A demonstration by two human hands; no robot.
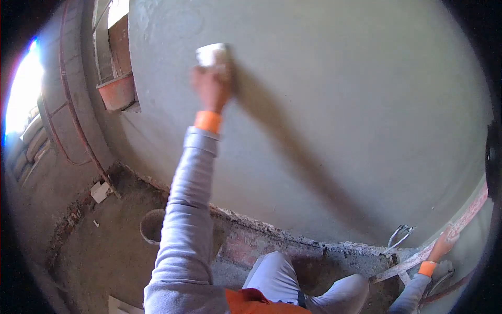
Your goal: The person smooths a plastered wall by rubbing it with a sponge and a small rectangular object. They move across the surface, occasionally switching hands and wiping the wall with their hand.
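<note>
My left hand is raised to the grey plastered wall, its fingers closed on a white block at the wall's surface. The block is blurred and I cannot make out its exact kind. Low at the right, my right hand is closed around a long, pinkish, plaster-smeared wooden strip, which slants up along the wall. Both wrists wear orange bands.
An orange-red tub sits in the wall opening at upper left. A round bucket stands on the rough floor, partly behind my left arm. Loose wires stick out at the wall's base. A reddish pipe leans at left.
</note>
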